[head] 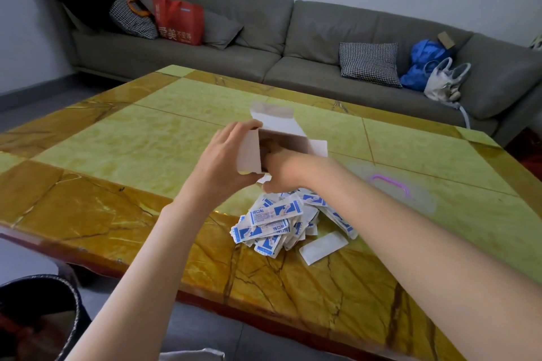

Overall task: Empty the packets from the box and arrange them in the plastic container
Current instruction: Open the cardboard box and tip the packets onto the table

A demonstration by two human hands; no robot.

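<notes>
My left hand [223, 161] grips a small white cardboard box [278, 132] held above the table, its open mouth facing me with the flaps spread. The fingers of my right hand [281, 173] reach inside the box, so they are hidden. Below the hands lies a loose pile of white-and-blue packets [278, 223] on the table. A plain white strip [322, 246] lies at the pile's right edge. A clear plastic container with a purple clip [393, 184] sits on the table to the right of my right forearm.
The yellow and brown marble table [117, 155] fills the middle of the view. Behind it stands a grey sofa [293, 38] holding cushions, a red bag [179, 20] and a blue bag [425, 61]. A dark bin [38, 316] is at the bottom left.
</notes>
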